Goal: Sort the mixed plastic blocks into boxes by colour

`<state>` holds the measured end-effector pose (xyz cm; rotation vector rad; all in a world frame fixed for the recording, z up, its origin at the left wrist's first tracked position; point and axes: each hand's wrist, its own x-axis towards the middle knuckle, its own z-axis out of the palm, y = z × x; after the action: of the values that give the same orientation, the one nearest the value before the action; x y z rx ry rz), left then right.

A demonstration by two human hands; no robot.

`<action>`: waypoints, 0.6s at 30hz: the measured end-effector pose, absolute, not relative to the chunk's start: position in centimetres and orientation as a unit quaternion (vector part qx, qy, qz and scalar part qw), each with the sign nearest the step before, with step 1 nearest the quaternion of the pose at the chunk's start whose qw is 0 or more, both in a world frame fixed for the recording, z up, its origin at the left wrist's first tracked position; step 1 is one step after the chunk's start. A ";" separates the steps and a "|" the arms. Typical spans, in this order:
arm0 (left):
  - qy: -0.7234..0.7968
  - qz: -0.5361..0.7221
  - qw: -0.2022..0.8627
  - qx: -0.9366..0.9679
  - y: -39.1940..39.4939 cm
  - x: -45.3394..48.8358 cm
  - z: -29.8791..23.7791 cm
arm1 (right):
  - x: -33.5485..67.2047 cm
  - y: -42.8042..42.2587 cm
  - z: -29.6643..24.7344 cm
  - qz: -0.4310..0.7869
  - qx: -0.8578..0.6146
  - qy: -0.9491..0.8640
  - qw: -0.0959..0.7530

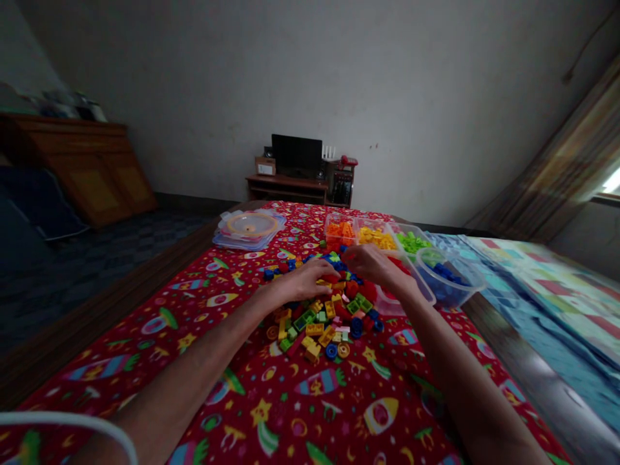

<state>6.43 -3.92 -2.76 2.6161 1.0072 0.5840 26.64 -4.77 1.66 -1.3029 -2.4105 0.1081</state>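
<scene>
A mixed pile of toy building bricks [314,328] in yellow, green, blue, red and pink lies on the red tablecloth, with small wheels among them. My left hand [310,279] reaches into the left side of the pile, its fingers and thumb curved around a red brick [330,279]. At the pile's far right side is my right hand [372,261], fingers bent together and pointing left. Whatever its fingertips hold is too small and dark to make out. A blue brick [343,248] shows close to them. My right hand and forearm partly cover a container of red bricks.
Clear plastic containers hold orange bricks [340,230], yellow bricks [376,238], light green bricks [413,243] and blue bricks [446,272]. Stacked plastic lids [249,229] lie at the far left. A white curved band [72,418] crosses the lower left corner. A bed [547,284] adjoins the right side.
</scene>
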 end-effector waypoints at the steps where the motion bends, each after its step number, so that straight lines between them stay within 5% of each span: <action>1: 0.363 0.212 0.126 0.899 -3.7 6.3 -2.9 | 26.4 -5.1 1.6 0.033 -0.462 -0.866 0.190; 18: 0.449 0.194 0.144 0.860 -2.1 5.2 -3.8 | 23.2 -5.2 -3.0 -0.030 -0.434 -0.897 0.082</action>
<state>5.21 -2.07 -3.78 2.4791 1.2954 0.5595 23.21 -5.21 -2.98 -1.2964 -2.6785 -0.0884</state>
